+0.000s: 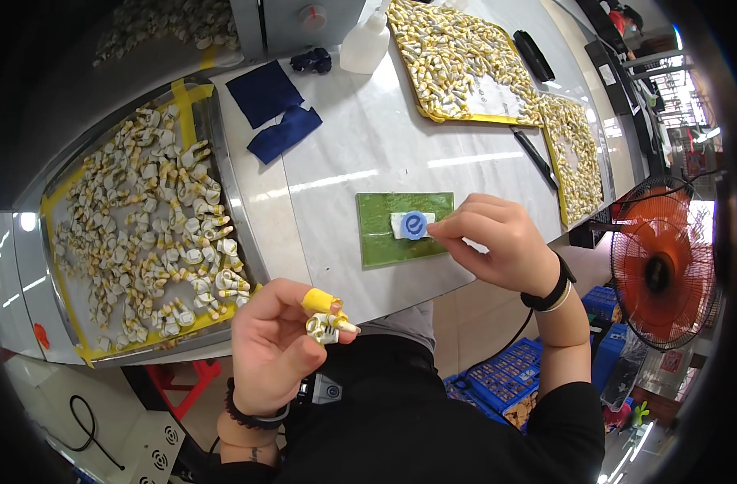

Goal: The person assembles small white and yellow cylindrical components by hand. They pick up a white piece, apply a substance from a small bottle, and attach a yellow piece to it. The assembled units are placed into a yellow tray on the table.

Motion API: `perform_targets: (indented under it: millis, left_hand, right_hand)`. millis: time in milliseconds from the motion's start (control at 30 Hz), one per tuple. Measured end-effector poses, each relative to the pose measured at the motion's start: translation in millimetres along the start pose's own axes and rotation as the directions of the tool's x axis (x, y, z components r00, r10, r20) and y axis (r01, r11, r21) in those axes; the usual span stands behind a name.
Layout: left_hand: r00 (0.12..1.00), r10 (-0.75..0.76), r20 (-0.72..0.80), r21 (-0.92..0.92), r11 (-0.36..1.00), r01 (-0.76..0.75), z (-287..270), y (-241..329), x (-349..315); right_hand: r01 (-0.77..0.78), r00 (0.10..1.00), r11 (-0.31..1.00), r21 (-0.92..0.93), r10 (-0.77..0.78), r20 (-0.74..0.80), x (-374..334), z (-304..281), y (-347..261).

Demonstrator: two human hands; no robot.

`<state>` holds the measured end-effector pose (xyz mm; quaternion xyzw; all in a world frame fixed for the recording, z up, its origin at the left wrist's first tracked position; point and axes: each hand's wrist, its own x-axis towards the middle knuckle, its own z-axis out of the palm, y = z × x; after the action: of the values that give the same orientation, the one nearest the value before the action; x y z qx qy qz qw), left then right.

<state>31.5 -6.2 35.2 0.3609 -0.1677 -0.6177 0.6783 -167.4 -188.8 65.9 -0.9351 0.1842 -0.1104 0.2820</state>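
Note:
My left hand (276, 343), a yellow cover on one finger, is closed around a small white-and-yellow plastic figure part (328, 326) in front of the table's near edge. Over a green rectangular plate (376, 246), my right hand (493, 242) pinches the edge of a round blue piece (414, 227) with a dark curled mark. That piece lies over a small white pad (397, 225) in the plate's middle; whether it presses on the pad I cannot tell. A tray of similar white-and-yellow parts (151, 226) stands at the left.
Two more trays of small yellow-and-white pieces (465, 60) (574, 153) stand at the far right, a black-handled tool (535, 160) beside them. Dark blue cloths (264, 93) and a white bottle (365, 44) lie and stand further back. An orange fan (659, 270) and blue crates (505, 371) are at the right.

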Motion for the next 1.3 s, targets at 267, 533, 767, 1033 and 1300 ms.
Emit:
perform_targets:
  millis: [267, 533, 767, 1033, 1300]
  left_hand:
    - [0.984, -0.153, 0.093, -0.157, 0.974, 0.166, -4.9, -0.3, 7.8]
    - [0.965, -0.184, 0.187, -0.218, 0.950, 0.223, -4.9, -1.6, 14.1]
    - [0.899, -0.296, 0.322, -0.225, 0.899, 0.377, 0.7, -4.3, 18.0]
    - [0.853, -0.362, 0.377, -0.272, 0.837, 0.475, 0.9, -6.7, 15.8]
    - [0.826, -0.390, 0.407, -0.309, 0.792, 0.527, 6.3, -6.7, 17.8]
  right_hand:
    - [0.116, 0.993, 0.980, -0.161, -0.117, 0.005, 6.9, 5.8, 3.6]
    - [0.146, 0.989, 0.979, -0.144, -0.149, -0.011, 12.3, 0.1, -1.5]
    - [0.352, 0.919, 0.913, 0.203, -0.296, -0.262, 36.0, -10.8, -38.0]
    - [0.524, 0.816, 0.844, 0.115, -0.459, -0.351, 49.0, 8.7, -40.4]
    - [0.628, 0.741, 0.778, 0.004, -0.596, -0.310, 50.6, 5.3, -39.7]
